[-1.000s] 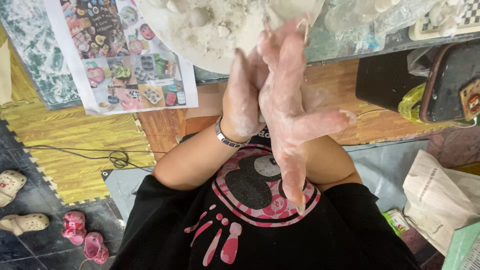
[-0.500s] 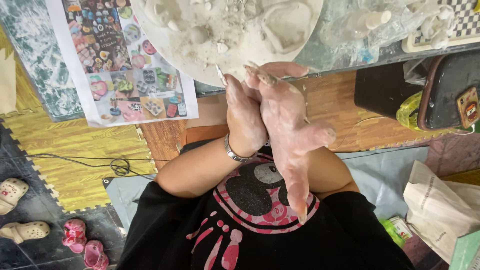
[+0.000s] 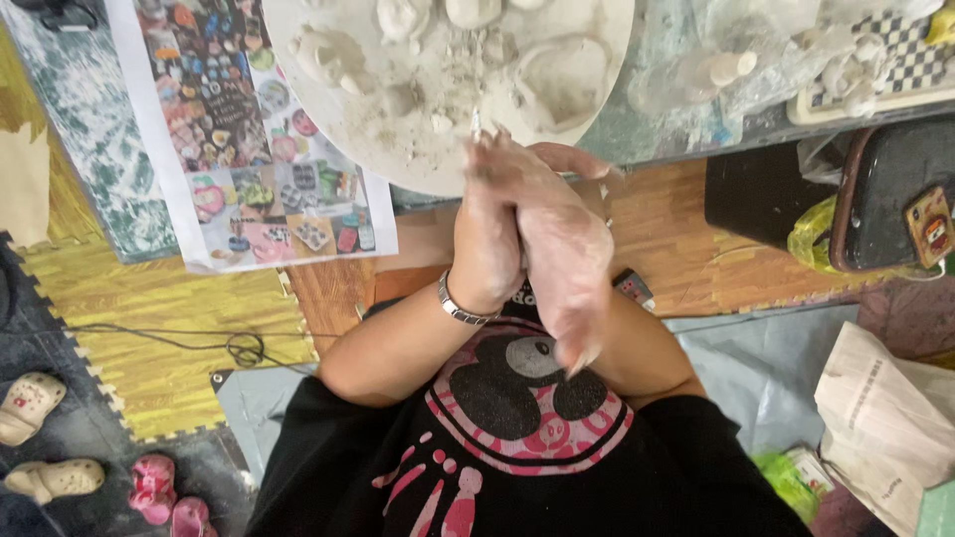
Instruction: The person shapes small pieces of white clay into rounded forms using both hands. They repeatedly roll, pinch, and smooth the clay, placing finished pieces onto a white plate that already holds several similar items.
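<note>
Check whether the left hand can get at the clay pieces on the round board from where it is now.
Probably yes. The round board lies just beyond the fingertips, with nothing between them and the clay pieces. But the left hand is pressed flat against the right hand, so it would have to part first.

White printed sheet of colourful pictures [image 3: 254, 129] on the table's left, white paper bag [image 3: 885, 423] lower right

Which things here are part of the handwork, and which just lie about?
In use: left hand pressed against right hand, both clay-smeared; round board with clay lumps.
Lying about: picture sheet, shoes, paper bag, cable.
</note>
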